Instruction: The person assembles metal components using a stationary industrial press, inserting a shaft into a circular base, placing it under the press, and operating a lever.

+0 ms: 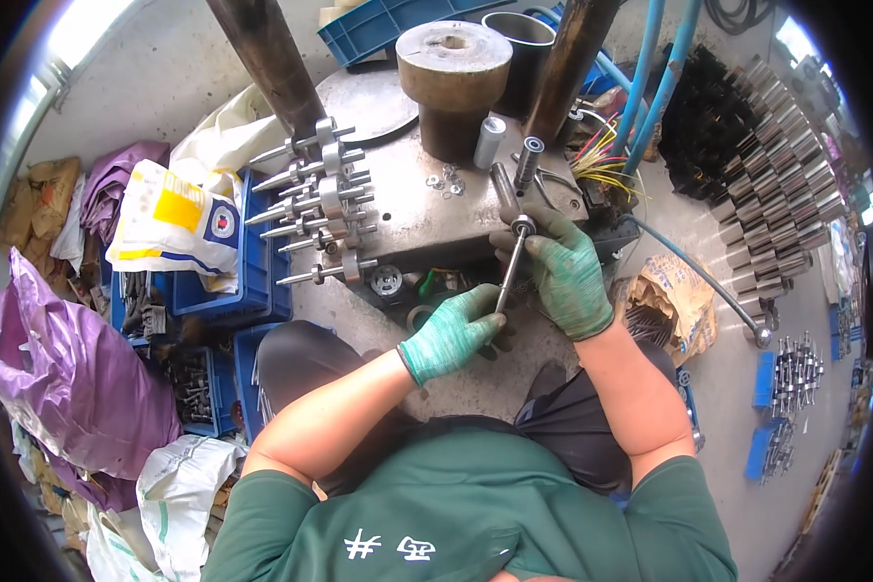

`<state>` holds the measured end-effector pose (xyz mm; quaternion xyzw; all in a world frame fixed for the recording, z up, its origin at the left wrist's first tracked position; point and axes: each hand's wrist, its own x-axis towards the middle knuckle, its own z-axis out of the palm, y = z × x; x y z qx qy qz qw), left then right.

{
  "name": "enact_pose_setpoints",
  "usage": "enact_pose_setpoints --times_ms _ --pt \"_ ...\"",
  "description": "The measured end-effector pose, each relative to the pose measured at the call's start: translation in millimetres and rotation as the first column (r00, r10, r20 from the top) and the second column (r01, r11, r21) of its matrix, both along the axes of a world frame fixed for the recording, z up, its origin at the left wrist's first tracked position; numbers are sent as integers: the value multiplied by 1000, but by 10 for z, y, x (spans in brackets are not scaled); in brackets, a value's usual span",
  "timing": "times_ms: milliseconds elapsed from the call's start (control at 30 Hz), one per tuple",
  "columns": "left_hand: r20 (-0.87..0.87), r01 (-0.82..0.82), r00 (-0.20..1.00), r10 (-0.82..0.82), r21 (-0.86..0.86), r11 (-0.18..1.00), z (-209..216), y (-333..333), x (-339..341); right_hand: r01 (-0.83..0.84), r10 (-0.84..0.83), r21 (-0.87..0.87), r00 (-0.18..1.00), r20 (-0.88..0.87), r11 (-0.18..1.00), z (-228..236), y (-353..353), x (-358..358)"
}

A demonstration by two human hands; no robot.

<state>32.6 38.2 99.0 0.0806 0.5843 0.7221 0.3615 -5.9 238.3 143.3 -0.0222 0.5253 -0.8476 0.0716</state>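
Observation:
Both of my hands wear green knit gloves and meet on a slim metal shaft (511, 269) just off the near edge of the steel bench (407, 209). My left hand (456, 333) is closed around its lower end. Higher up, my right hand (567, 270) grips the shaft near a round metal collar (523, 224) at its upper end. Just beyond the fingers lies a dark metal cylinder (502, 186), and whether it touches the shaft I cannot tell. A ringed cylinder (529, 163) and a grey tube (490, 143) stand behind it. Several small washers (447, 181) lie to their left.
Shafts with thick discs (332, 194) are piled on the bench's left side, beside a blue crate (233, 296). A heavy round steel block (453, 87) stands between two dark columns (272, 63). Plier-like handles (559, 184) lie at right. Stacked metal cylinders (776, 184) fill the far right.

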Motion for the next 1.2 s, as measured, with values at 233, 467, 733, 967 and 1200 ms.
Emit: enact_pose_setpoints --times_ms 233,467,733,967,1200 --pt "7 -25 1000 25 1 1000 -52 -65 -42 -1 1 43 1000 -20 999 88 -99 -21" --pt "-181 -87 981 72 -79 993 -88 -96 -29 -125 120 46 988 94 991 -30 -108 -9" --pt "-151 -139 980 129 -55 989 -33 -126 19 -48 67 229 995 -76 972 -60 -250 84" --pt "-361 -233 913 191 -77 969 -133 -220 -36 -198 220 207 972 -87 958 -249 -463 179" --pt "-503 -282 789 353 214 935 162 -272 70 -255 240 121 963 123 959 -980 -445 50"
